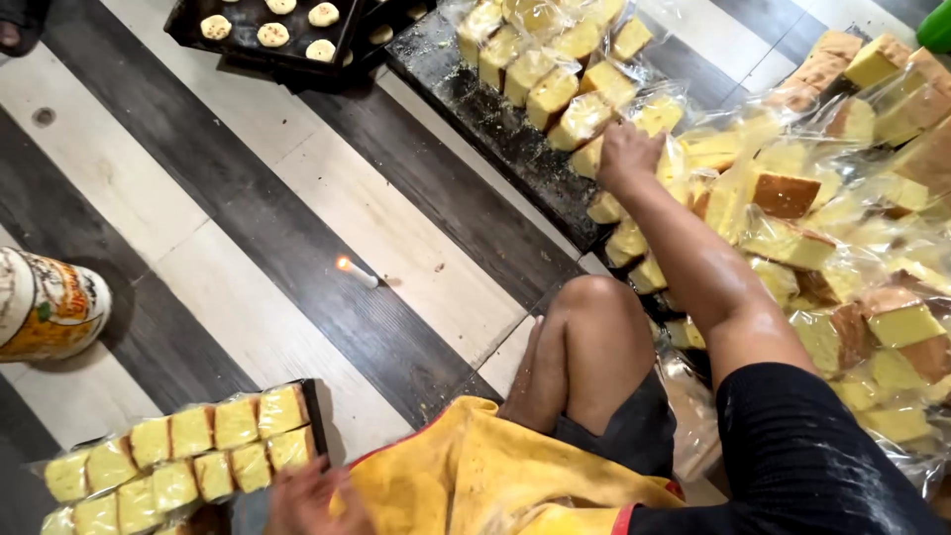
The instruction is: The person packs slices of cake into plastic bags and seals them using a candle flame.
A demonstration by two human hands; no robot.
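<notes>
I see my right hand [626, 154] reaching forward, fingers closed on a bagged cake slice [656, 117] at the near edge of the dark tray [466, 94]. My left hand [302, 498] rests open, touching the near tray [315, 406] of wrapped slices [188, 456]. A lit candle [355, 270] stands on the striped floor [297, 198] between the trays.

A lit candle [357, 271] stands on the striped floor [297, 198], well apart from the grip. Further off, a dark tray of round cookies [267, 30] and a printed tin [45, 305]. A yellow cloth [475, 476] drapes nearby.
</notes>
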